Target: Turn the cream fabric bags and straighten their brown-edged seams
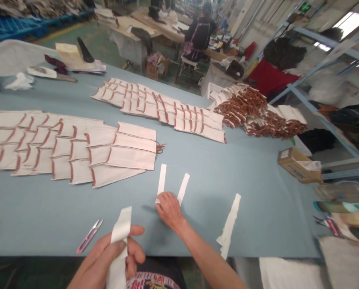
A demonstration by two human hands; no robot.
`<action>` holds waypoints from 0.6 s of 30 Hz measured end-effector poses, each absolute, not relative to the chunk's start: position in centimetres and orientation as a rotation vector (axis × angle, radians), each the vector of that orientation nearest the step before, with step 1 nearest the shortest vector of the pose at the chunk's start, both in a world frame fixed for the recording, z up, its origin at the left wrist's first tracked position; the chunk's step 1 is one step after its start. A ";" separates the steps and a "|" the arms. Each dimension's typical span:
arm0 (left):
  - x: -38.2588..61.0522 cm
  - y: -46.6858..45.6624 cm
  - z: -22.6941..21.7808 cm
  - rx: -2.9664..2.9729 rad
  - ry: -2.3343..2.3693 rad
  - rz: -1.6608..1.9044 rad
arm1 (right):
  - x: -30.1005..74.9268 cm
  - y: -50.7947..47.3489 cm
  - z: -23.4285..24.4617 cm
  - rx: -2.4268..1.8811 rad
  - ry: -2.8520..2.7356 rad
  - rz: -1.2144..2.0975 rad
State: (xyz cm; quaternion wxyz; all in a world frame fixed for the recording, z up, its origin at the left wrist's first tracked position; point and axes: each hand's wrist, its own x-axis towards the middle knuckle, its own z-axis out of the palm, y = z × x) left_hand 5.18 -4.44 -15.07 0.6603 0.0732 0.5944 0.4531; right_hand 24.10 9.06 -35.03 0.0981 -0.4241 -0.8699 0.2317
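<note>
Close to the table's front edge, my left hand is closed on a long white strip, pinched between thumb and fingers. My right hand is on the blue-grey table with its fingers curled together over the lower end of a short white strip. A second short white strip lies just right of that hand, partly behind it. Farther right rests a ragged-edged white strip. Pink-handled thread snips lie left of my left hand.
Overlapping cream fabric panels with brown edging cover the left side, with another row behind. A heap of similar pieces sits at the far right, near a cardboard box. A person sits at another table beyond.
</note>
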 end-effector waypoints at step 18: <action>4.3 -1.3 -10.7 -0.033 0.969 0.948 | 25.2 2.7 -14.1 -0.903 -2.037 0.563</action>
